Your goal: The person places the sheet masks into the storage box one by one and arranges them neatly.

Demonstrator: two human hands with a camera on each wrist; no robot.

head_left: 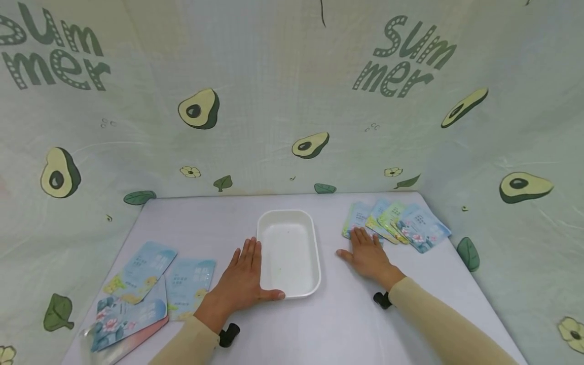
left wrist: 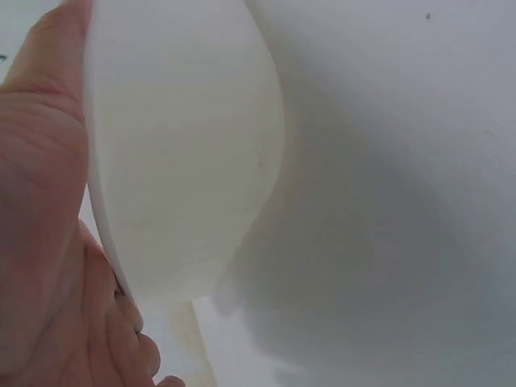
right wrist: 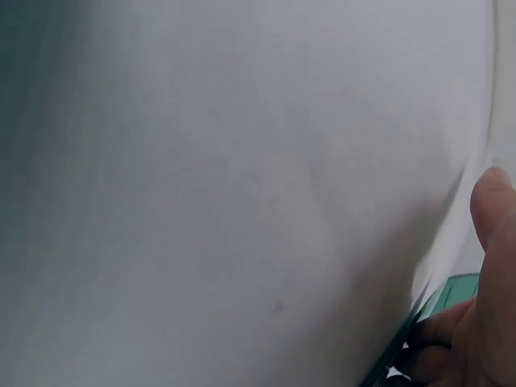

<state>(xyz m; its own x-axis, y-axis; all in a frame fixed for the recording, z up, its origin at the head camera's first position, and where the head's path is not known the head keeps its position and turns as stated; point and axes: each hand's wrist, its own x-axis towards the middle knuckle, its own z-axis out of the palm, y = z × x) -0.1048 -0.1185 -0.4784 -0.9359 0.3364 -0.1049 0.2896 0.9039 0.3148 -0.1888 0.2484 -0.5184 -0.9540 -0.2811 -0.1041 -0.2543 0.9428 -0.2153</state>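
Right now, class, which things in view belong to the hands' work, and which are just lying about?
Seemingly in the job:
White plastic rectangular tray, touched by the left hand
Fan of flat blue and green packets, touched by the right hand

Probably just lying about:
Flat blue packets at left, untouched
Pink packet partly beneath them
Avocado-printed pale cloth backdrop

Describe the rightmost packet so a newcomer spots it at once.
On the white table, go to the far right, where a fan of packets lies by the right hand. Take the pale blue flower-print packet at the fan's right end. Its face, with pink flowers, lies uncovered; the green packet beside it is partly covered.
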